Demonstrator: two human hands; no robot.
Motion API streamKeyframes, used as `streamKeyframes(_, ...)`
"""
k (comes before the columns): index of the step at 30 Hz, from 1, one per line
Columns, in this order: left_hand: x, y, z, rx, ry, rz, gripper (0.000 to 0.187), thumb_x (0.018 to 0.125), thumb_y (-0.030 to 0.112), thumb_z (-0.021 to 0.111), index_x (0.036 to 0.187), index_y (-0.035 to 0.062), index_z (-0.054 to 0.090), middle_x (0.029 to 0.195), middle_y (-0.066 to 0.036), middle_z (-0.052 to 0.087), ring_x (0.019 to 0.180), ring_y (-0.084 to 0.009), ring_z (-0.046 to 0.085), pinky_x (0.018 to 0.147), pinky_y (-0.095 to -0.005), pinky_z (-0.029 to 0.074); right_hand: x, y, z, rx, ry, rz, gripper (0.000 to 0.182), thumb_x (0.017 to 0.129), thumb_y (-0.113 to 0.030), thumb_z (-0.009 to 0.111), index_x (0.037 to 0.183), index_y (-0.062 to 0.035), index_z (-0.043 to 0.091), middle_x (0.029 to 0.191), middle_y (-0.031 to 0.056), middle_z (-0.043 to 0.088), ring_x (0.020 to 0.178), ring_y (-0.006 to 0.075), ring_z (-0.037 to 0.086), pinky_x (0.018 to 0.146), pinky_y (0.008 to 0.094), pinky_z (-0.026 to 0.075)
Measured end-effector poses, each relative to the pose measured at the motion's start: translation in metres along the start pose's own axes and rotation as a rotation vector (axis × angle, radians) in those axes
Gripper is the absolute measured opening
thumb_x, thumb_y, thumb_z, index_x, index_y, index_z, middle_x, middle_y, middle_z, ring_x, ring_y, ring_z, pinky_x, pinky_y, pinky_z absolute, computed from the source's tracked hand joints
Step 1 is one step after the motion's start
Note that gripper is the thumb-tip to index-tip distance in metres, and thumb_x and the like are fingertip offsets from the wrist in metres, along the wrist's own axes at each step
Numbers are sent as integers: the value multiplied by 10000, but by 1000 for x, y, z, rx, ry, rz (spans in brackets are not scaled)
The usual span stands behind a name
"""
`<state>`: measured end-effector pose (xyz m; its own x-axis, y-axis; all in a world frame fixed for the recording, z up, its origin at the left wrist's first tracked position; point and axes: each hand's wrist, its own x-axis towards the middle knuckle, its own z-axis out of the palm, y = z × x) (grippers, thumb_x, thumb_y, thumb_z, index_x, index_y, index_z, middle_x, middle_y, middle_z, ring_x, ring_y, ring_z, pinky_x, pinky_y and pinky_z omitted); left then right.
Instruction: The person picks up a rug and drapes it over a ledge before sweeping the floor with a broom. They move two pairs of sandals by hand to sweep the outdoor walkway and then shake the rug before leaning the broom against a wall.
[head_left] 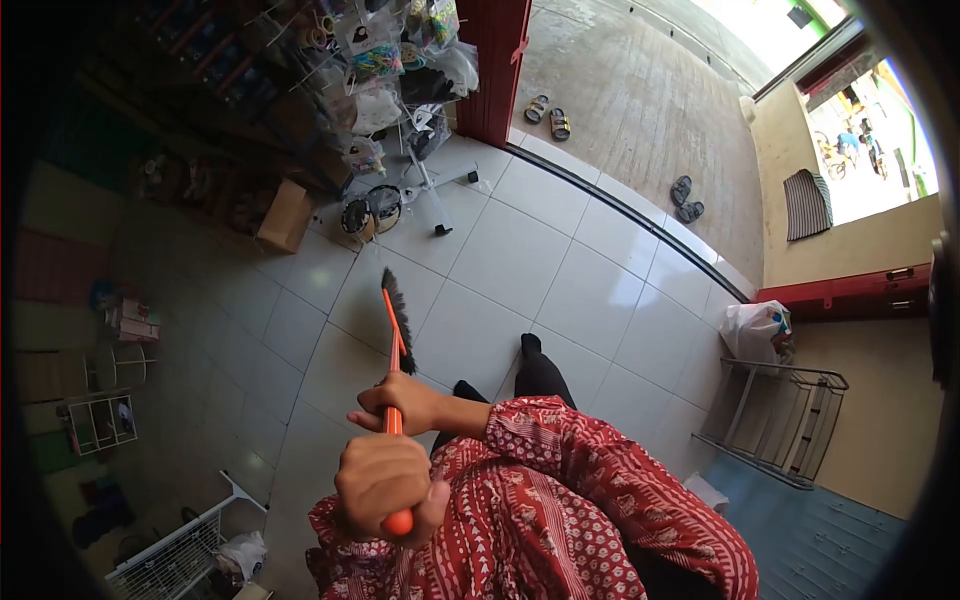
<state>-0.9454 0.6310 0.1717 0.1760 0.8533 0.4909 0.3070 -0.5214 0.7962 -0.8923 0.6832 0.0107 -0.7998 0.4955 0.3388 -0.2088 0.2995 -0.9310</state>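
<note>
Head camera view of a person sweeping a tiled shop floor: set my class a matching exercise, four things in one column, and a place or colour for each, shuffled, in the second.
Things:
1. broom handle
2. cardboard box
3. sandals
4. white plastic bag

Places or colours:
A. outside on the concrete, just past the red door frame
B. orange, gripped by both hands
C. at the right, beside the metal rack
D. on the tiles at the foot of the goods display

Pairs: 1-B, 2-D, 3-A, 4-C. The left hand grips the handle's end; the right hand grips further down.
</note>
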Motion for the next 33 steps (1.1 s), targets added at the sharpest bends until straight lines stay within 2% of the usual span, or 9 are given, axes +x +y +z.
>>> streamKeyframes(4,14,-55,43,-9,18,-46,225,650,31,544,495,10,382,469,-75,455,397,-212,482,431,-297,429,-21,57,-45,-13,23,60,363,823,-223,580,539,-37,451,448,159,429,435,358,437,439,426,340)
streamKeyframes(7,42,-83,76,-90,-59,-39,198,631,-2,535,502,5,385,472,-82,444,394,-218,469,415,-296,399,-42,77,-105,-84,69,70,378,803,-213,611,518,-40,432,427,133,400,393,329,412,408,398,322)
streamKeyframes(11,120,-94,99,-145,-22,5,230,617,-27,590,501,41,403,445,-50,378,359,-208,401,374,-308,317,-35,71,-190,-126,125,59,439,807,-274,636,502,-53,409,394,100,353,349,300,374,381,379,290)
streamKeyframes(14,197,-83,98,-247,100,52,209,586,-35,576,496,45,405,446,-42,372,349,-198,393,354,-300,299,3,48,-248,-98,177,-90,482,809,-315,645,492,-64,383,381,88,331,335,293,365,374,378,278)
streamKeyframes(18,274,-105,117,-108,9,111,209,565,-40,564,487,50,392,447,-34,367,342,-191,382,342,-291,283,46,58,-318,-52,182,-200,452,811,-253,656,519,-61,369,398,54,323,331,248,356,379,364,275)
streamKeyframes(19,290,-118,125,-55,6,108,219,567,-38,567,484,51,385,447,-33,365,342,-190,377,345,-290,283,57,64,-335,-41,190,-151,485,812,-312,641,486,-67,380,382,83,348,342,293,376,378,383,286)
streamKeyframes(22,328,-174,148,63,42,32,265,606,-38,574,480,49,358,440,-46,375,354,-193,375,386,-289,309,80,115,-379,-32,237,-43,490,820,-306,633,480,-61,378,384,83,344,348,289,366,382,375,283)
streamKeyframes(24,339,-194,155,57,2,-68,224,608,-22,537,480,8,356,454,-67,405,379,-211,431,414,-288,383,74,137,-398,-31,228,2,497,822,-306,631,477,-58,373,386,83,337,351,284,356,385,370,280)
streamKeyframes(33,366,-218,196,-167,-78,-66,212,597,-34,539,477,19,372,457,-68,424,382,-216,452,413,-287,374,19,140,-462,-200,295,146,480,795,-268,667,484,-58,369,391,74,317,342,261,322,379,357,273)
